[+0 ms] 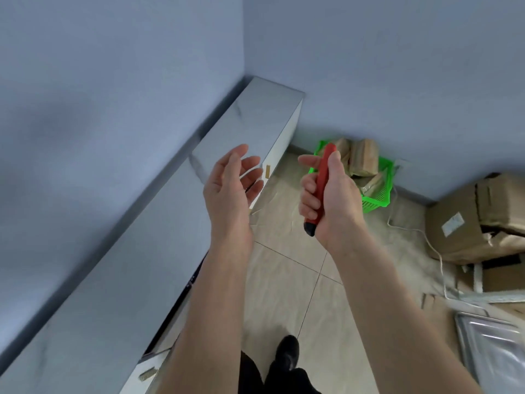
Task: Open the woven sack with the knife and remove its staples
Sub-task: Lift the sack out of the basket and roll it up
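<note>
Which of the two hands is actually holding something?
The right hand: its fingers curl round the red knife. The left hand is open and holds nothing.

Pale blue walls [397,66] are met in a corner by a long glossy grey tabletop [127,265] over white cabinet fronts [284,137], while beige floor tiles [284,294] are strewn with a green basket [377,194] and cardboard boxes [468,223].
</note>
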